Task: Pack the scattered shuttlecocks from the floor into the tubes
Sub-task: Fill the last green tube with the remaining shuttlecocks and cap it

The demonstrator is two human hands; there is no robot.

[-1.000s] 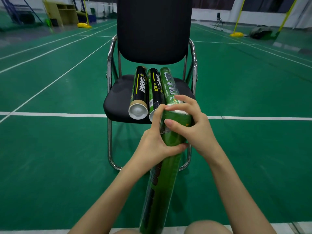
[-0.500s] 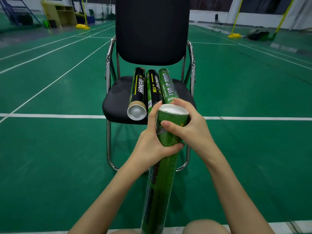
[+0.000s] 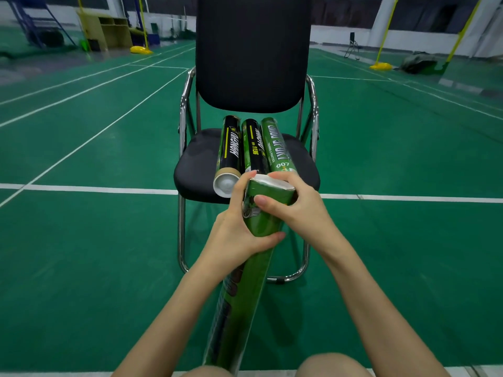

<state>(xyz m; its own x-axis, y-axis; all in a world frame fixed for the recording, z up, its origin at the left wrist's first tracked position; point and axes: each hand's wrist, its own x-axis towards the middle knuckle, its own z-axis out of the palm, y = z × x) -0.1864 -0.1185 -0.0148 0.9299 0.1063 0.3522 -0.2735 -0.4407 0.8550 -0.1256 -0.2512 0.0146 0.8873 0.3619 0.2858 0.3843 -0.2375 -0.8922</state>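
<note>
Four tubes are in sight on this court. Three lie side by side on the seat of a black chair (image 3: 196, 164), touching one another, their near ends at the front edge: a black tube (image 3: 230, 151) on the left with a white cap (image 3: 225, 184) closing the end that faces me, a second black tube (image 3: 253, 146) in the middle, and a green tube (image 3: 275, 144) on the right marked 007. The near ends of those last two are hidden behind the person's hands, so whether they are capped I cannot tell, nor what any of the three holds.

The held green tube (image 3: 245, 289) slants up from between the person's knees toward the chair. Its top is covered by a white lid (image 3: 268, 182), so nothing inside shows. The left hand (image 3: 236, 235) is wrapped round the tube just below the top, thumb up along its side. The right hand (image 3: 296, 208) grips the top end, fingers curled over the lid's far rim and thumb pressed on the tube's green wall.

White lines cross the green floor (image 3: 81, 254) behind the chair.
</note>
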